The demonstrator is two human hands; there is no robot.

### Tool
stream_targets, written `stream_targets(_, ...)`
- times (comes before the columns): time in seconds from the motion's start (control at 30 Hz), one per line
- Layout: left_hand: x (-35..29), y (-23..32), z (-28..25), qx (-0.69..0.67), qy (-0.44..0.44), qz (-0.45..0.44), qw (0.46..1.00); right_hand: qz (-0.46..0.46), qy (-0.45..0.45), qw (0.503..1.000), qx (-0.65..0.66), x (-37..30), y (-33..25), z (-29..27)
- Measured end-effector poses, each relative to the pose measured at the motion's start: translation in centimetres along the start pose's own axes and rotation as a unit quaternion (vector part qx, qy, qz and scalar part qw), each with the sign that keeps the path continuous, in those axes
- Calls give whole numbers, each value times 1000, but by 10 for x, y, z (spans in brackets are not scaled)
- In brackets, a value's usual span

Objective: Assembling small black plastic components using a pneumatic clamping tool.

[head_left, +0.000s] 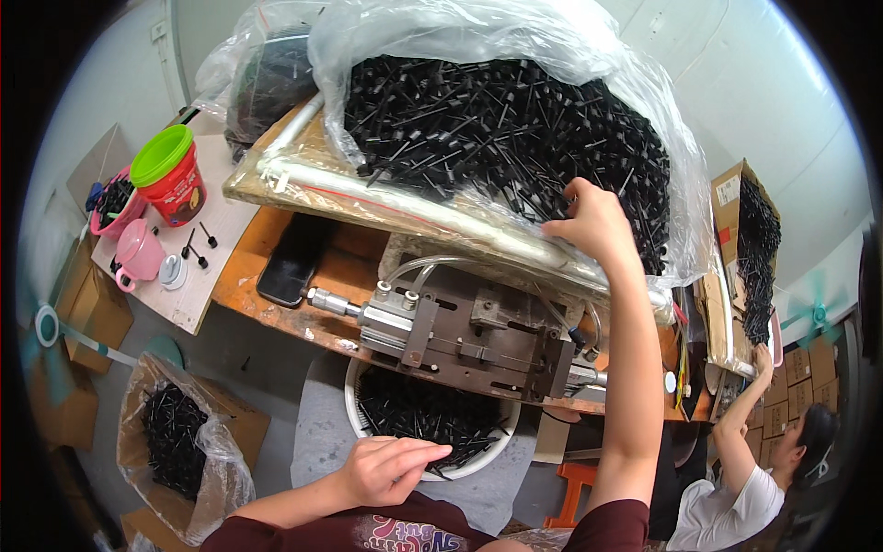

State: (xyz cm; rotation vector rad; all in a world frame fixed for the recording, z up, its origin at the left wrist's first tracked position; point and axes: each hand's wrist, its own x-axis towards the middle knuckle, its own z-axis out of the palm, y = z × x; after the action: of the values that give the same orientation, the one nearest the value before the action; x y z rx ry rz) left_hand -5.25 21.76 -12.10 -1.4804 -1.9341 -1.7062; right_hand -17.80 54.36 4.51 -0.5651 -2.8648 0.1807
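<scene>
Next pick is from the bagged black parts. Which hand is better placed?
Right, probably: the right hand is at the near edge of those black parts, thumb and finger apart. The left hand is down by the white basket.

Pale walls [736, 83]; grey floor [276, 386]; worn wooden bench [241, 287]; teal fans [46, 327] at both sides; cardboard boxes [798, 369] stacked at right.

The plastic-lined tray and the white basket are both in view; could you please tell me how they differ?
The plastic-lined tray is broad with a straight front edge; the white basket is smaller and round. The tray lies beyond the metal fixture; the basket sits on its near side. Both hold many black parts.
</scene>
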Motion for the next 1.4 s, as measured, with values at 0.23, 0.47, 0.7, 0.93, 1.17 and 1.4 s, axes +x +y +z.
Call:
stream_targets(0.23,5,-7,-4,-5,-12,-13,1000,-35,-37,998,-28,17,-2,5)
stream_targets(0.47,10,-8,-3,-7,-12,-9,1000,-90,52,994,35,6,20,-5)
stream_targets(0.7,11,-5,10,-37,-50,5,998,-9,-35,962,272,5,41,-32)
stream_targets(0.93,26,5,14,-108,-39,-23,993,11,103,897,430,9,64,-39)
stream_targets(1.17,52,8,10,-73,3,11,997,-17,190,821,538,-10,51,-37)
stream_targets(1.4,78,5,-14,-254,19,-248,935,-67,-139,767,623,-165,1,-6)
